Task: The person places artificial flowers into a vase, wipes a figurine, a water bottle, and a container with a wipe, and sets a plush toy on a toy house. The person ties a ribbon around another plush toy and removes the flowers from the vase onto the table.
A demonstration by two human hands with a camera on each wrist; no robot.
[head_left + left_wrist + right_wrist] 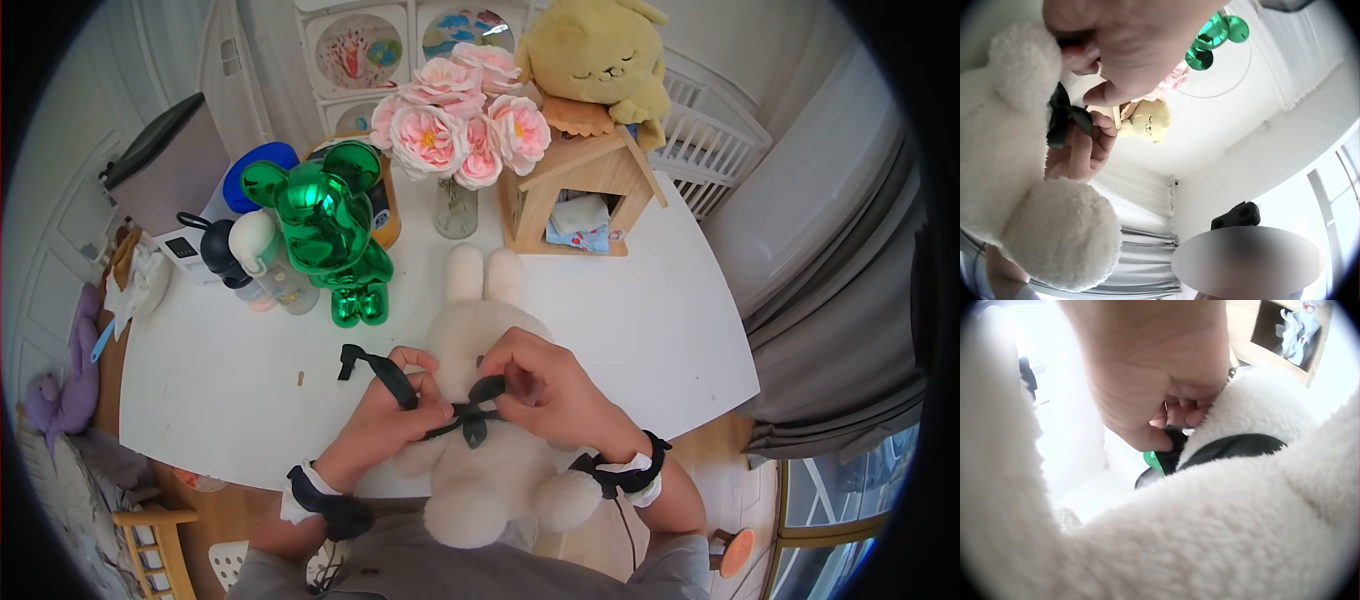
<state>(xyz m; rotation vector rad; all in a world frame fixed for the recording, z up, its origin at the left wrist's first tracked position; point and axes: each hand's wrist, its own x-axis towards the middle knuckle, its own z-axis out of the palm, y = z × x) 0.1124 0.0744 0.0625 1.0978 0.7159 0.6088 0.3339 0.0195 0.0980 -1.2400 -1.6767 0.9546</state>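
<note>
A cream plush rabbit (490, 480) lies on its back at the near edge of the white table (230, 370), ears pointing away. Round its neck runs a dark green ribbon (474, 430), crossed at the front with a loop and a short end showing. My left hand (385, 412) pinches the ribbon just left of the neck, and a long tail sticks out past its fingers. On the other side, my right hand (548, 385) pinches the upper loop between thumb and fingers. In the right wrist view the ribbon band (1235, 449) lies against the rabbit's fur.
Beyond the rabbit stand a shiny green bear figure (325, 215), a glass vase (457, 210) of pink flowers (430, 140) and a wooden house (535, 205) topped by a yellow plush toy (595, 60). Drink bottles (262, 245) stand left of the bear figure.
</note>
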